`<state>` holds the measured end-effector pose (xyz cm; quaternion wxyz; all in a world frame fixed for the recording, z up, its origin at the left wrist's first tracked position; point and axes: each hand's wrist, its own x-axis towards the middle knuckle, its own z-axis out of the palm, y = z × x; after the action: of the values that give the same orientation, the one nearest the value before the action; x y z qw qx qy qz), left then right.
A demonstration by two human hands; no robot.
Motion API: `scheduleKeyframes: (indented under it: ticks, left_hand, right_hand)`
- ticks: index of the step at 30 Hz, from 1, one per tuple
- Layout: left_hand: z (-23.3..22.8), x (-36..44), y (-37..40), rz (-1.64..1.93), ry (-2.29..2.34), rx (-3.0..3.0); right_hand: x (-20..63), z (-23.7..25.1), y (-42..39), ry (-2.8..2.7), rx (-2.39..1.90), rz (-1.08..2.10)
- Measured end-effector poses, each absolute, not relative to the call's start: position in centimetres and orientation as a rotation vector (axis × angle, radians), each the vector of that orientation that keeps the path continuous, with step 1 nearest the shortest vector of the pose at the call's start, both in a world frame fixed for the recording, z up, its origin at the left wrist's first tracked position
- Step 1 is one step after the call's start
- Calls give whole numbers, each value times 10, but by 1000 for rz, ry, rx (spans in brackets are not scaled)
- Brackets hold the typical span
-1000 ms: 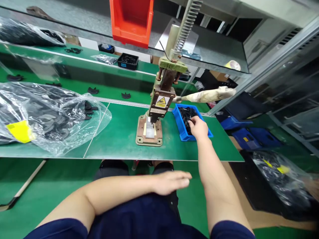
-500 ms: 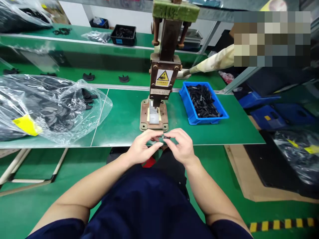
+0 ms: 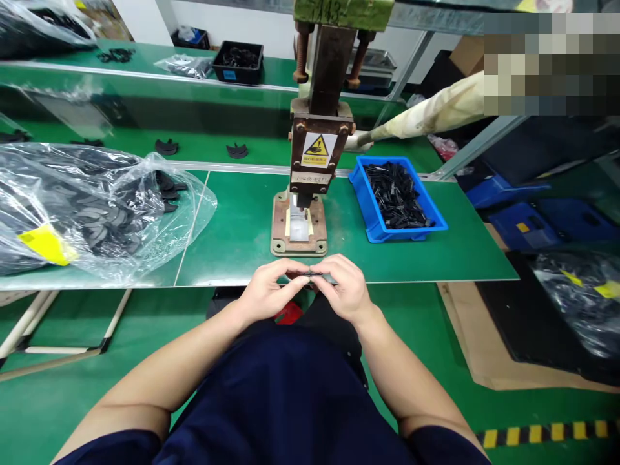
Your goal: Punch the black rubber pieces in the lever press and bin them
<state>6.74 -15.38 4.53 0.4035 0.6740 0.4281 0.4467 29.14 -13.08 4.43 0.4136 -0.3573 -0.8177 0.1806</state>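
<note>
Black and thin, the small part [image 3: 314, 274] sits pinched between my left hand [image 3: 268, 292] and my right hand [image 3: 345, 290], just in front of the table edge [image 3: 411, 280] and near the press [image 3: 314, 161]. I judge it picked from the blue bin [image 3: 372, 223] but not yet set on the press base [image 3: 299, 227], which looks bare. Both sets of fingertips press together on the part's 2 ends, fingers curled close.

Rusty, worn metal press [image 3: 310, 174] (matt green bench [image 3: 232, 232]); glossy clear plastic bag [image 3: 97, 206]; smooth blue plastic bin [image 3: 372, 219].
</note>
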Motion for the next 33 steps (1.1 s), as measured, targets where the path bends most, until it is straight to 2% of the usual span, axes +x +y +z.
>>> scheduleKeyframes:
  ticks: [9,14,20,24,29,33]
  left_hand:
    - [34,58,-142,857,862,1118]
    - [34,48,-134,783,741,1117]
    - [18,27,-75,1186,1009,1319]
    - [0,24,-23,1393,1226,1508]
    - [-4,34,11,1155,1407,1994]
    - [4,37,18,975,1305,2380]
  right_hand:
    - [284,41,-128,-2207,-799,389]
    - [292,54,-122,-2280,-771,413]
    - [340,126,-84,-1911,-941,138]
    - [345,196,-54,-1610,-656,68]
    - [312,259,-44,-1723,-421,190]
    - [297,260,-46,-1676,-465,311]
